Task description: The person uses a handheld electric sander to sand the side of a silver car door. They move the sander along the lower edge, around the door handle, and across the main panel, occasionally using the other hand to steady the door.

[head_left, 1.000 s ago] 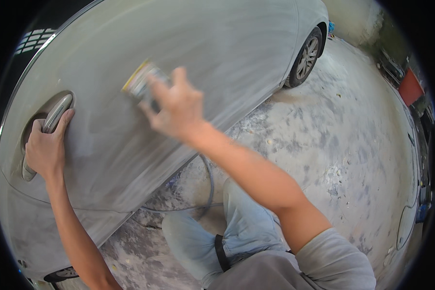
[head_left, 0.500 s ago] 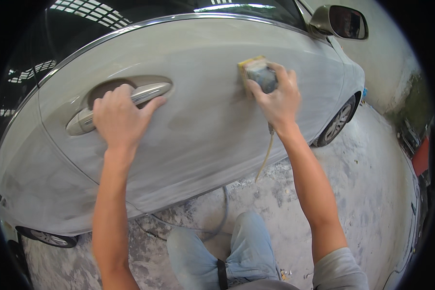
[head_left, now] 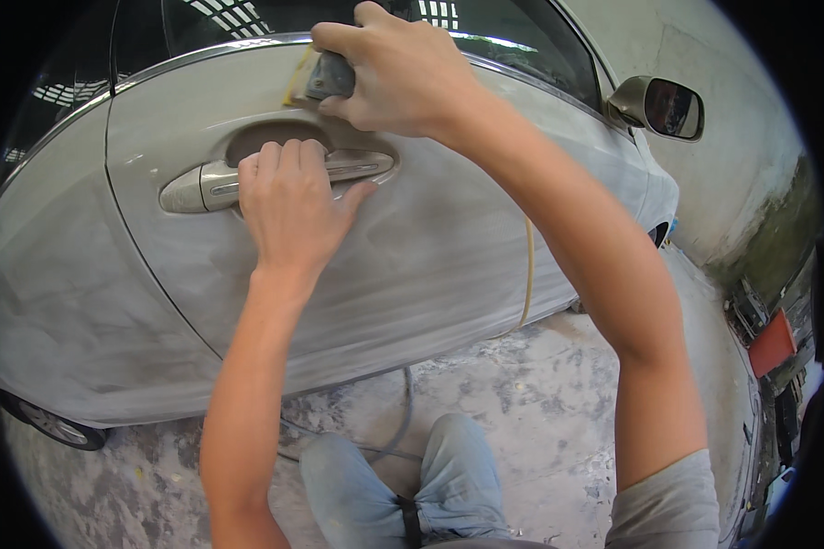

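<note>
My left hand is closed with its fingers hooked over the chrome-trimmed door handle of a car; the thumb rests below it on the panel. Above the handle, my right hand grips a small dark power sander from the side. The sander's yellow-edged pad lies against the door just under the window trim. Dull grey, scuffed patches cover the car door. My right hand hides part of the sander and the window trim.
A side mirror sticks out at the right. A thin yellowish hose hangs down the door. On the dusty floor a grey hose loops near my knees. A red panel stands by the wall.
My right hand has moved the sander up and left, from the door's right part to above the handle. My left hand stays on the handle. The view has shifted.
</note>
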`<state>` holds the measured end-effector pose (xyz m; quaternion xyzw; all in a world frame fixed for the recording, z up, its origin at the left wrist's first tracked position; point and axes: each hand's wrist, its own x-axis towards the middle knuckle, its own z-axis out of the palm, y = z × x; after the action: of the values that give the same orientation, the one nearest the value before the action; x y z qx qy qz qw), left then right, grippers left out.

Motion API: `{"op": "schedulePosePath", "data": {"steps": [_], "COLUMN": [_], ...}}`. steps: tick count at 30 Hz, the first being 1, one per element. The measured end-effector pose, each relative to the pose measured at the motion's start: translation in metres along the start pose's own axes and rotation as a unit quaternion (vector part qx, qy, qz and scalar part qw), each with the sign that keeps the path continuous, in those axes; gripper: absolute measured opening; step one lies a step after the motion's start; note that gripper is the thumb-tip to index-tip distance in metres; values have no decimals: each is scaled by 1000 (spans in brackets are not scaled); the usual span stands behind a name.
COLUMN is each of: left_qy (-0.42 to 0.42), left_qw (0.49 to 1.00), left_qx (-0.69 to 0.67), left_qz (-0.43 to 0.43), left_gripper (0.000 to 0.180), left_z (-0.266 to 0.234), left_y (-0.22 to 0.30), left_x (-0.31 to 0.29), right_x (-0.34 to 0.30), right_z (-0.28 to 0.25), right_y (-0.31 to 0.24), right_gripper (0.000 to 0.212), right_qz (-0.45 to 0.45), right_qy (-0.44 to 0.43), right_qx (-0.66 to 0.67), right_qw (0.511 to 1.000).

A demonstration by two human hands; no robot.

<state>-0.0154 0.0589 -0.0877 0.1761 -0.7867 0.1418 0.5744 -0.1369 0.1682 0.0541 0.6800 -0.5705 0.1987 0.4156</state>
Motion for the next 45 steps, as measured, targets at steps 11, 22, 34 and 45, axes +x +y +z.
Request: {"op": "schedulePosePath", "data": {"steps": [11, 22, 34, 45], "left_qy": [86, 116, 96, 113], "left_qw": [995, 990, 992, 991], "left_qx": [-36, -77, -85, -67], "left_qz": [42, 34, 23, 28], "left_gripper": [80, 80, 77, 78], "left_z": [7, 12, 9, 11], "left_y": [-23, -23, -21, -16], "left_x": [-28, -29, -28, -25], "right_x": [-90, -4, -5, -110], "right_z": [-7, 18, 10, 0], "right_y": [43, -13, -11, 27], "right_gripper": [52, 53, 37, 49], "right_qz": [-19, -49, -39, 52], "right_qy": [-4, -23, -22, 1], "right_qx": [-87, -114, -33, -119], "right_qw": [996, 992, 998, 992]}}
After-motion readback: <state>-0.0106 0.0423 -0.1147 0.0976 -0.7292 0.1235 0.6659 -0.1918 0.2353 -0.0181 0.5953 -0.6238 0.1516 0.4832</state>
